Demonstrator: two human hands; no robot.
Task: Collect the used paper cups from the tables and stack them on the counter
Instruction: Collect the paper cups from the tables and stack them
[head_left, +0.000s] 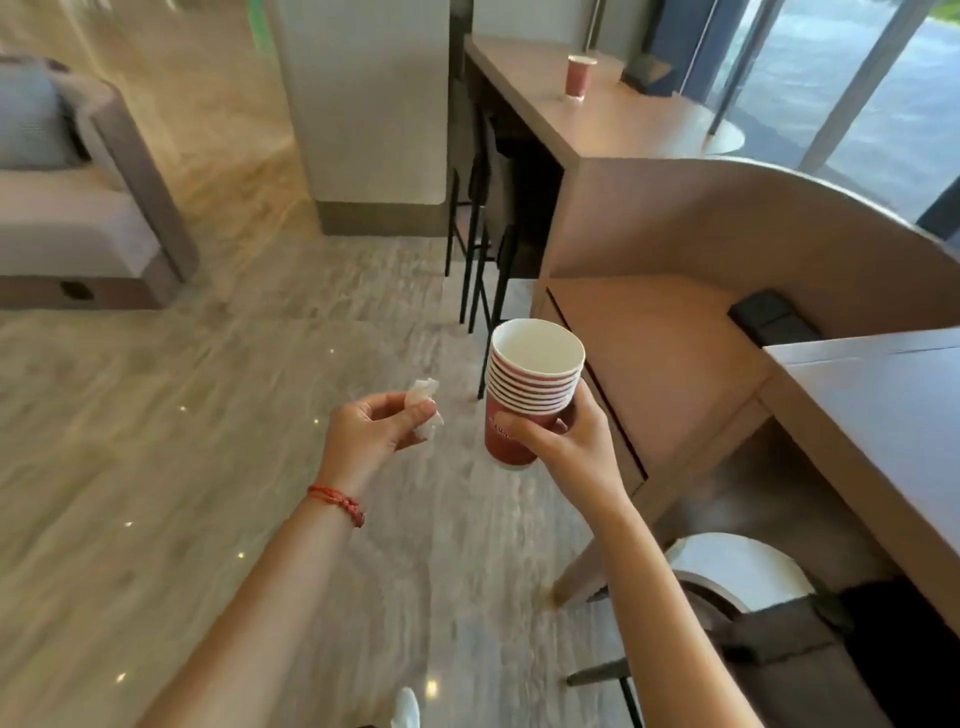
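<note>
The curved booth seat occupies the right half of the view. Beyond the booth seat stands a long wooden surface carrying a single red paper cup, upright. Nearer than the booth seat, at the right edge, lies a grey surface. Left of the booth seat, over the floor, the right hand holds the cup stack, roughly upright, fingers clamped round its lower part. Further left, the left hand has its fingers pinched together on a crumpled white tissue. A red bracelet encircles the left wrist.
</note>
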